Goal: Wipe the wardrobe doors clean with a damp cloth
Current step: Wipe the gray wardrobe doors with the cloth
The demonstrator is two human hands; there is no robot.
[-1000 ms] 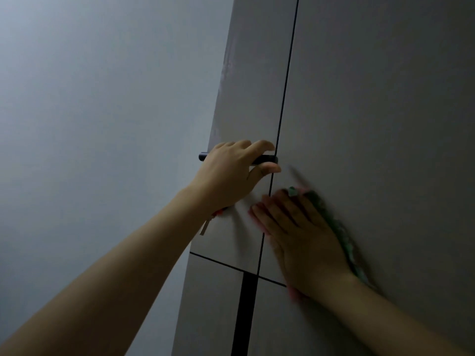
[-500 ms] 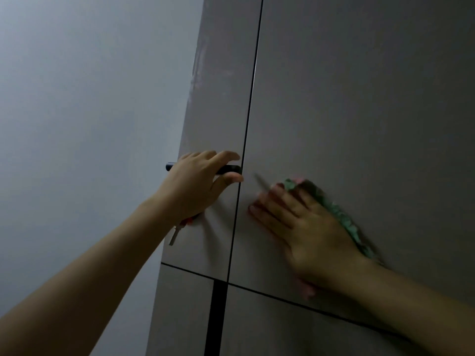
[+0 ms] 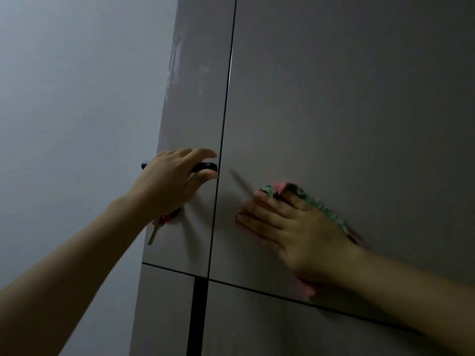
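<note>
- Right hand (image 3: 303,232) spread flat, fingers open, pinning cloth (image 3: 290,188) against right door (image 3: 347,111); not gripping, only pressing.
- Left hand (image 3: 174,183) curled round dark handle (image 3: 205,167) on left door (image 3: 195,98), thumb under, fingers over; closed on it.
- Keys (image 3: 154,229) dangling below left wrist, close to left door.
- Cloth showing as pink and green folds past fingertips and along far edge of palm, low on upper right door, just above seam to lower panels; rest hidden under hand.
- Looks soft, thin, limp; likely light and slightly clingy if damp. Probably bunches or slides out from under palm unless pressed evenly.
- Best held under flat palm with fingers spread across folds, or pinched at bunched edge when repositioning.
- Doors look smooth, glossy, stiff; likely slick when wet. Pale streaks visible high on left door (image 3: 177,62).
- Judged mid-wipe, with most of both doors left to cover.
</note>
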